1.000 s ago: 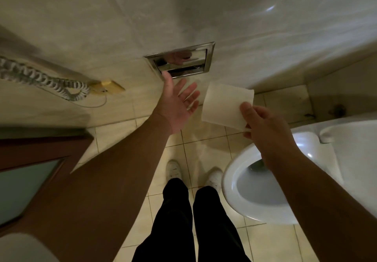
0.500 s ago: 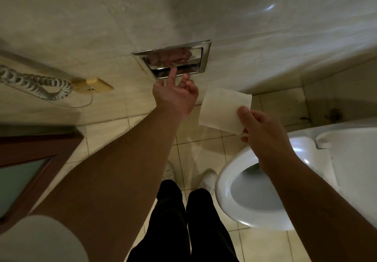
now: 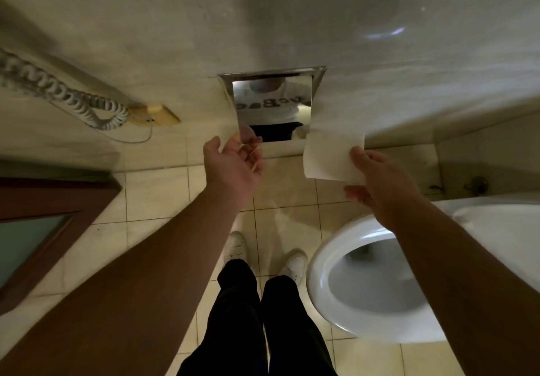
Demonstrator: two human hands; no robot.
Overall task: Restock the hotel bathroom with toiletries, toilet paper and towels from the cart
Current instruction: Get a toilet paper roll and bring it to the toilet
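Observation:
A chrome toilet paper holder is recessed in the marble wall ahead. Its mirrored flap is swung outward and reflects a white shirt with lettering. My left hand is palm up below the flap, and its fingertips hold the flap's lower left edge. My right hand grips a white toilet paper roll by its near end. The roll's far end sits right by the lower right corner of the flap. The holder's inside is hidden behind the flap.
An open white toilet bowl stands at the lower right, under my right forearm. On the wall to the left hang a coiled phone cord and a beige wall box. A brown door is at the left edge.
The flap, nearly flat against the holder before, is now swung out. My left hand turned palm up and took its lower edge. My right hand brought the roll up to the holder.

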